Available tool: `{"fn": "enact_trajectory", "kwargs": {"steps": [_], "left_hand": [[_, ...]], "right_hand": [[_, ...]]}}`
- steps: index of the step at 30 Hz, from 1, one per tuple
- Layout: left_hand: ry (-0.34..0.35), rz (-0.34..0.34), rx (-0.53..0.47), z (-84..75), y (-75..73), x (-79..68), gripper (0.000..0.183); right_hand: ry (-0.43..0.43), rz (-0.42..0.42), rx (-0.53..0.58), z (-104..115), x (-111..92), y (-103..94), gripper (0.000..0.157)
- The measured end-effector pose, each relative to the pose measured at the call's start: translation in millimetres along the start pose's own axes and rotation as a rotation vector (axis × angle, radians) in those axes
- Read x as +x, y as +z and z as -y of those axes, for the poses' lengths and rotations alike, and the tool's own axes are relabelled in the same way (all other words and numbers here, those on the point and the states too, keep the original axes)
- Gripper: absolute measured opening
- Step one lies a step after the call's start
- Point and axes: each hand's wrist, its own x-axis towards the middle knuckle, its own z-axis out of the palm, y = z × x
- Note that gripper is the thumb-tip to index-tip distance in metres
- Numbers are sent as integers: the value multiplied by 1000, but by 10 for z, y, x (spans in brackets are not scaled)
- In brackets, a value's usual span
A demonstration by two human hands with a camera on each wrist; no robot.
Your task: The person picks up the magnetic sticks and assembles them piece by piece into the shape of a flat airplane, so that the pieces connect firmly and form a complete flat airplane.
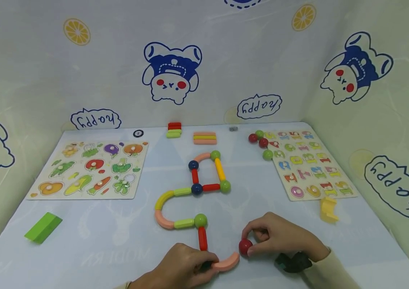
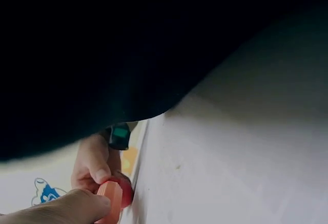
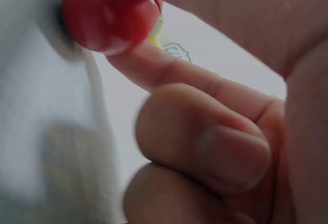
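My left hand pinches a pink curved stick at the front of the table. Something dark, mostly hidden, shows beneath its fingers by the stick's left end. Between thumb and index finger, my right hand holds a red ball, right at the stick's free end; the right wrist view shows the red ball close up. A red straight stick runs from a green ball down to the left hand. Beyond it, a chain of yellow and pink curved sticks leads to a closed loop with a dark blue ball at its corner.
A vegetable puzzle board lies at left, a number puzzle board at right. Loose red and green balls sit beside the latter. Spare sticks lie at the back, a green block at left, a yellow block at right.
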Motion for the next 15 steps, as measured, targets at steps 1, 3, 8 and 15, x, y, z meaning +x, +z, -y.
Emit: {"fn": "enact_trajectory", "kwargs": {"steps": [1,3,8,15], "left_hand": [[5,-5,6,4,3,-2,14],[8,-10,8,11,11,-6,13],[14,-28,25,19,32,-11,12],[-4,-33,41,3,24,-5,11]], "right_hand": [[-2,-7,2,1,7,6,19],[-8,-18,13,7,26,20,20],[-4,-25,24,26,59,50,22],[4,-54,14,21,51,30,17]]}}
